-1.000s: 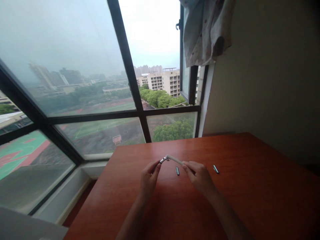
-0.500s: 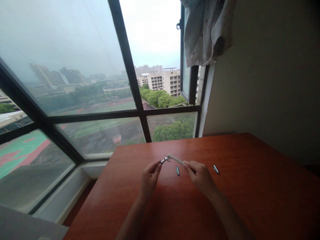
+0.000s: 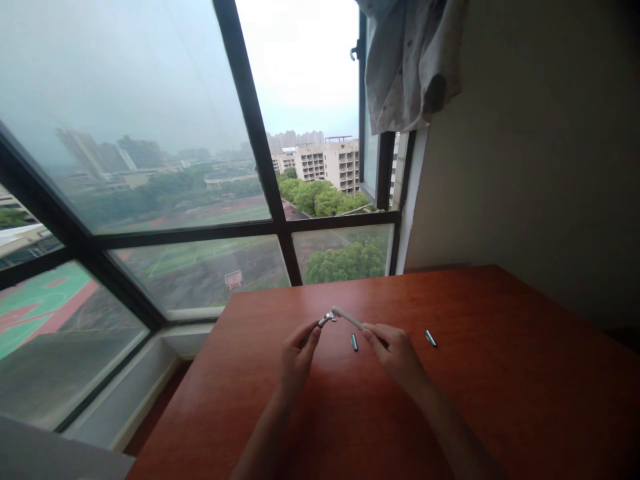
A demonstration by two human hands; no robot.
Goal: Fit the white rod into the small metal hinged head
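My left hand (image 3: pixel 299 352) is closed, thumb and fingers pinching the dark grip of a razor handle (image 3: pixel 327 319), whose silver forked neck points up and right with no blade head on it. My right hand (image 3: pixel 393 347) closes round the lower end of a pale, slim toothbrush (image 3: pixel 350 318); bristles are too small to make out. The brush tip is right beside the razor's neck, and I cannot tell whether they touch. Under the brush, between my hands, lies a razor blade cartridge (image 3: pixel 355 342), dark with a light green strip. A second cartridge (image 3: pixel 431 338) rests right of my right hand.
The reddish-brown wooden table (image 3: pixel 260 400) reaches to the window frame (image 3: pixel 240 230) at the back. A patterned cloth (image 3: pixel 410 73) hangs at the upper right by an open window pane. A plain wall (image 3: pixel 525 167) stands on the right. The table's left edge borders a white ledge (image 3: pixel 140 373).
Both hands hold the same things as before. The brush tip and razor neck have shifted only slightly against each other; the whole view has moved a little.
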